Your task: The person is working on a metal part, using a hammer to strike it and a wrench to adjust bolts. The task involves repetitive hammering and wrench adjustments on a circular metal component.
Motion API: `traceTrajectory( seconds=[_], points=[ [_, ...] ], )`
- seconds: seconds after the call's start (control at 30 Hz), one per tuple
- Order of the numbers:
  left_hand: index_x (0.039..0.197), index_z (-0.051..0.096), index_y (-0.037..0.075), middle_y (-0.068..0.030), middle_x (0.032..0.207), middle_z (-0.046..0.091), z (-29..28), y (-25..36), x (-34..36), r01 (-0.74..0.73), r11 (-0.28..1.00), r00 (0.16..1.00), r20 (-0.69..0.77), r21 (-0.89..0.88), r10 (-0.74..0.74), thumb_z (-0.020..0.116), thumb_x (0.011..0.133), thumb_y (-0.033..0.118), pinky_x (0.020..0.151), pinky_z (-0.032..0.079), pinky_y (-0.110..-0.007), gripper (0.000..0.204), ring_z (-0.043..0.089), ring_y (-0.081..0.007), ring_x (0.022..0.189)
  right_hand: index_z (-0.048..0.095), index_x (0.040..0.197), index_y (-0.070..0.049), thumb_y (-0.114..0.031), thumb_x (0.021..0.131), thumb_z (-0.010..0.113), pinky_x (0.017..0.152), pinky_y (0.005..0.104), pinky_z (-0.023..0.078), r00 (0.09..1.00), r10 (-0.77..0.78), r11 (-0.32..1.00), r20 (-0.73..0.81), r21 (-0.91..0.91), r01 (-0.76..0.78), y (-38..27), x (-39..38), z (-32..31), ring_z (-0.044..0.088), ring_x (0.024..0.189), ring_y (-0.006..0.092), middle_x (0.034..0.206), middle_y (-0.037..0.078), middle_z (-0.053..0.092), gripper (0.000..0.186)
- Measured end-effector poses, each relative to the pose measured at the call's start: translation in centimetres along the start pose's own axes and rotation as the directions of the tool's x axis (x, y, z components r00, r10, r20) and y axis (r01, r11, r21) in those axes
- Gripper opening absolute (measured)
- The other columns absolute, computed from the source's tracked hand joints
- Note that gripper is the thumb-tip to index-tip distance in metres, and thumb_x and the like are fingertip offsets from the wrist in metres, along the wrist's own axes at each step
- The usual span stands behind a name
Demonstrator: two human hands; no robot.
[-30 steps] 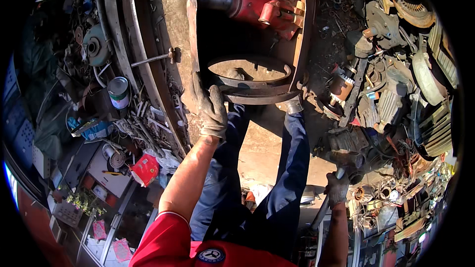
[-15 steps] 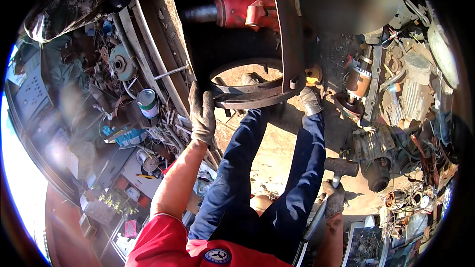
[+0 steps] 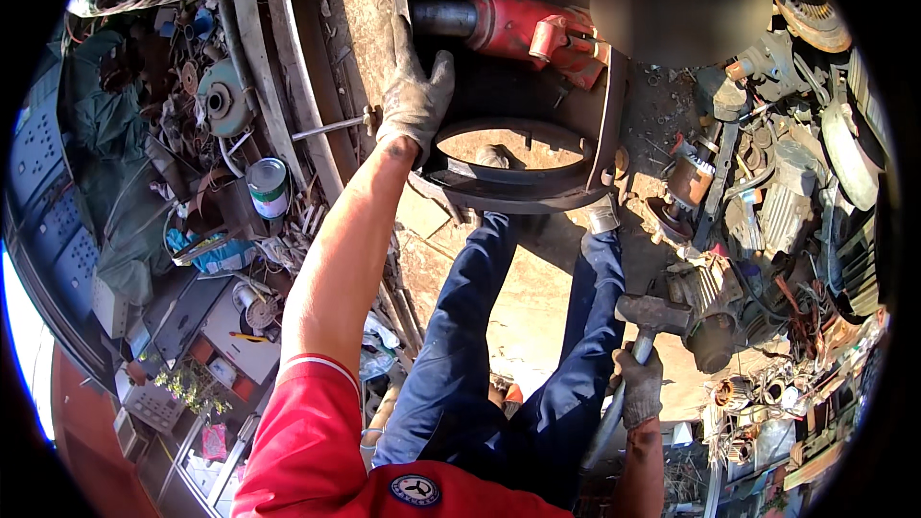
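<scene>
My left hand point(image 3: 415, 96), in a grey work glove, reaches forward to the left edge of a dark steel frame point(image 3: 614, 115). Its fingers are stretched out with the thumb apart, lying against the plate. Lower right, my right hand point(image 3: 641, 388), also gloved, is closed round the shaft of a sledgehammer point(image 3: 654, 315), whose steel head points up beside my right leg. Inside the frame lies a red hydraulic jack point(image 3: 523, 31) with a shiny rod at its left end. A thick steel ring point(image 3: 518, 194) forms the frame's near end, just beyond my feet.
A metal rod point(image 3: 329, 129) sticks out left of the frame. Long beams, a paint can point(image 3: 268, 182) and scrap lie on the left. Motor parts point(image 3: 696, 173) and heaped scrap crowd the right. A blurred patch hides part of the upper right.
My left hand has moved forward from beside the ring to the frame's left plate edge. The frame and jack appear further right in view. My right hand still grips the sledgehammer.
</scene>
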State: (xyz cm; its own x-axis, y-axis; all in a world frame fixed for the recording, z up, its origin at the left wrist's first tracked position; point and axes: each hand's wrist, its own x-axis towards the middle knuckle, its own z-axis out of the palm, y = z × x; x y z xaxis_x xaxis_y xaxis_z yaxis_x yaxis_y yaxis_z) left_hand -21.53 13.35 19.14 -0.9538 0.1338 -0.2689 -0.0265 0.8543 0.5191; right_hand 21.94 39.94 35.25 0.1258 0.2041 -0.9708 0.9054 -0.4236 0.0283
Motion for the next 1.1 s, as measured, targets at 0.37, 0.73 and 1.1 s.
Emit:
traceTrajectory(
  seconds=[0.37, 0.73, 1.1],
  points=[
    [0.152, 0.05, 0.011, -0.0171, 0.15, 0.054, -9.5, -22.5, -18.7, -0.182, 0.874, 0.924, 0.384, 0.451, -0.005, 0.068, 0.094, 0.028, 0.116, 0.04, -0.053, 0.063, 0.048, -0.0381, 0.143, 0.059, 0.113, 0.0, -0.011, 0.087, 0.071, 0.043, 0.0334, 0.048, 0.992, 0.001, 0.999, 0.126, -0.042, 0.004, -8.1, -8.7, 12.5, 0.055, 0.047, 0.0183, 0.068, 0.006, 0.057, 0.031],
    [0.163, 0.037, 0.021, -0.014, 0.162, 0.045, -5.9, -48.0, -0.1, -0.018, 0.33, 0.936, 0.133, 0.944, -0.327, 0.046, 0.103, 0.032, 0.123, 0.024, -0.065, 0.061, 0.039, -0.0377, 0.152, 0.064, 0.107, -0.007, -0.01, 0.091, 0.074, 0.051, 0.0312, 0.05, 0.985, 0.142, 0.894, 0.097, -0.44, -0.086, -2.7, -3.5, 18.9, 0.063, 0.058, 0.0162, 0.075, 0.003, 0.064, 0.019],
    [0.094, 0.054, 0.01, -0.0032, 0.062, 0.047, -0.3, -45.2, -13.1, 0.97, 0.218, 0.242, 0.533, -0.109, -0.811, 0.059, 0.099, 0.022, 0.043, 0.041, -0.036, 0.014, 0.049, -0.0189, 0.047, 0.064, 0.121, 0.003, -0.017, 0.085, 0.081, 0.074, 0.0369, 0.06, 0.987, 0.071, 0.78, 0.142, -0.625, 0.033, -3.6, -5.2, 19.9, 0.073, 0.085, 0.0225, 0.098, 0.014, 0.073, 0.045]
  ],
)
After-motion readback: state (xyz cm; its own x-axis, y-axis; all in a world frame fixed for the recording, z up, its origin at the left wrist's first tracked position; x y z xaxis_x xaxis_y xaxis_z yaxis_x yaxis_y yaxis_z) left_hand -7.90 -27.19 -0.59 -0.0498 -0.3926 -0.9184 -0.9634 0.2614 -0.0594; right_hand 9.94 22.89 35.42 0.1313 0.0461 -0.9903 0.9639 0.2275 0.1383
